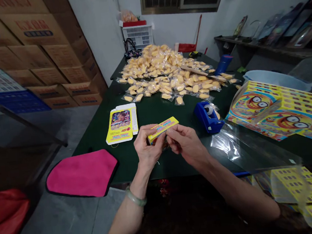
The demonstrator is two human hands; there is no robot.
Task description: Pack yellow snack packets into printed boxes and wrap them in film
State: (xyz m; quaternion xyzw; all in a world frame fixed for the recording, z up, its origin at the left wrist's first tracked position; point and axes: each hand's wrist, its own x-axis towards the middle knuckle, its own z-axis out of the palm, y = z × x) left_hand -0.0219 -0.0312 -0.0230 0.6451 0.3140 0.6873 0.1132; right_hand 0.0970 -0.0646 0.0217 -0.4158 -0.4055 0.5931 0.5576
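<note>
A small yellow printed carton (162, 126) is held up over the front of the dark green table. My left hand (145, 145) grips its left end, fingers wrapped round it. At the carton's right end, my right hand (185, 140) has thumb and fingers pinched together on it. The carton's underside is mostly hidden by my hands. Left of them lies a flattened yellow and white carton (120, 125) with a picture on it. A blue tape dispenser (208, 117) stands a little to the right of my right hand.
Behind my hands is a big heap of plastic-wrapped yellow pieces (164, 66). Large printed yellow cartons (279, 109) and a light blue basin (277, 78) stand on the right. Clear plastic (248, 148) lies near my right forearm. A pink cloth item (82, 175) is at the left edge.
</note>
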